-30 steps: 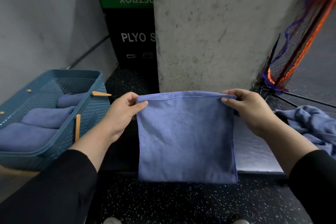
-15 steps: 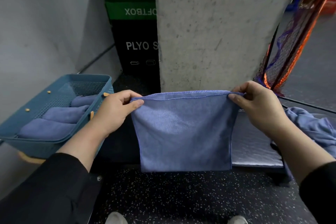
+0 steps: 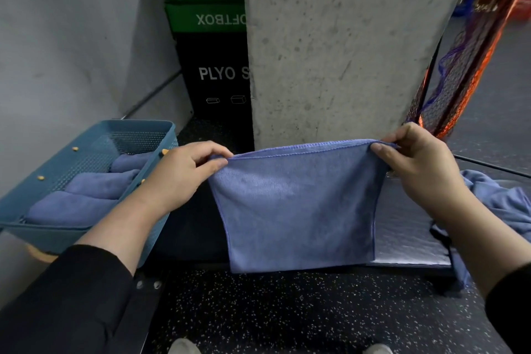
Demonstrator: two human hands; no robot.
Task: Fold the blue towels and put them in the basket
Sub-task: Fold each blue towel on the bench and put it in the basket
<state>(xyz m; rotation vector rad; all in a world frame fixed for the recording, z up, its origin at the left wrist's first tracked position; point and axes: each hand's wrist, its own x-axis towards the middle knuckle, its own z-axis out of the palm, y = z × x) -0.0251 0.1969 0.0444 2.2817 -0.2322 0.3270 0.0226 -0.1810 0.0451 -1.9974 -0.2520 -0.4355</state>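
The person holds one blue towel (image 3: 298, 210) up in the air, in front of a grey pillar (image 3: 344, 46). The left hand (image 3: 184, 175) pinches its top left corner and the right hand (image 3: 416, 164) pinches its top right corner, thumb in front and fingers curled behind. The towel hangs down flat between them, over a low dark mat (image 3: 402, 238).

The towel looks soft, thin and light. It will likely flop and sag if it is held in only one spot, so the corners and the top edge are the good places to hold it. It does not look slippery (it seems a bit fuzzy).

The basket (image 3: 86, 135) sits to the left, with three folded towels (image 3: 97, 184) lying inside. A heap of more blue cloth (image 3: 500, 204) lies to the right, cut off by the picture's edge, so how many towels are in it cannot be told. The towel hides what is behind it.
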